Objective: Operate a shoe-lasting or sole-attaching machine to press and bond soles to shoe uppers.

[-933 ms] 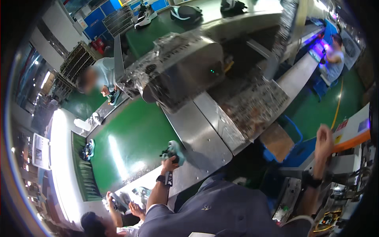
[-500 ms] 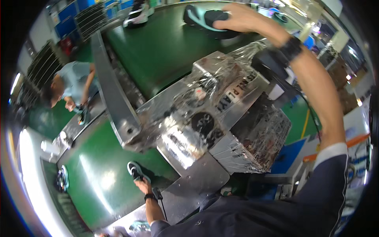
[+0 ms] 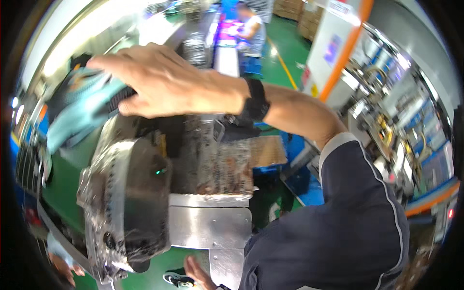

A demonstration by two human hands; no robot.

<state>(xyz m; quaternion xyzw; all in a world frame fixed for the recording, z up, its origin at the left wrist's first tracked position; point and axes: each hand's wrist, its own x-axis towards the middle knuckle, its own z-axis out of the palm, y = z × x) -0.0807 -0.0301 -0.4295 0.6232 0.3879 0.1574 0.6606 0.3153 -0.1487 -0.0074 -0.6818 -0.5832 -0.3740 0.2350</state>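
My right hand (image 3: 162, 82) reaches across the upper left, gripping a teal and black sports shoe (image 3: 79, 108) with the thumb beneath and the fingers over it. Motion blurs the shoe, and the hand covers part of it. At the bottom edge, my left hand (image 3: 198, 274) has its visible fingers stretched out beside a dark shoe with a pale sole (image 3: 176, 279). That shoe lies low on the green surface, close against the hand; the frame's edge cuts off the rest of the hand.
A machine wrapped in clear plastic (image 3: 128, 203) stands between my hands, next to a metal plate (image 3: 208, 224). An orange post (image 3: 345, 48) rises at the right. Another person (image 3: 251, 31) sits farther off; someone's hands (image 3: 67, 270) show at lower left.
The view has swung to the right. My right hand, still on the teal and black shoe, now looks larger and closer. My left hand's fingers have straightened beside the dark shoe.
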